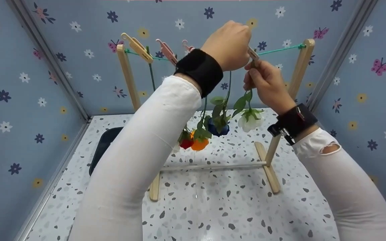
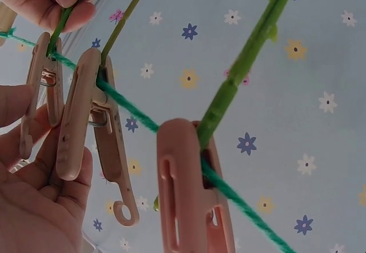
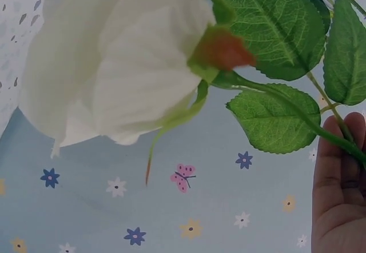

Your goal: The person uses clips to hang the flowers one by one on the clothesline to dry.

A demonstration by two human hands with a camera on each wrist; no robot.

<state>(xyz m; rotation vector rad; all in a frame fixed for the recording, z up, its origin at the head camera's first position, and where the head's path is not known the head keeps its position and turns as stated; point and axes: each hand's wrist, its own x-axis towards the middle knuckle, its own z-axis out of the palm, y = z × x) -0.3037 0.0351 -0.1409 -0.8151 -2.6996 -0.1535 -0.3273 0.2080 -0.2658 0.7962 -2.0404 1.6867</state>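
My left hand (image 1: 228,45) is raised at the green cord (image 1: 281,50), its thumb and fingers pinching a beige clothespin (image 2: 35,93) near the cord's right end. The clip's nose meets the cord and a green stem. Just below, my right hand (image 1: 266,80) grips that stem (image 3: 297,107), which belongs to a white artificial rose (image 1: 250,122) hanging head down. The rose's petals and leaves loom large in the right wrist view. Left of it hang a blue rose (image 1: 218,130), an orange flower (image 1: 199,144) and a red flower (image 1: 186,144), also upside down.
Along the cord are a yellow clothespin (image 1: 141,50), a pink clothespin (image 1: 167,52) and others partly hidden by my left wrist. Wooden posts (image 1: 302,67) hold up the cord. A dark tray (image 1: 104,144) lies on the speckled table (image 1: 193,214), behind my left sleeve.
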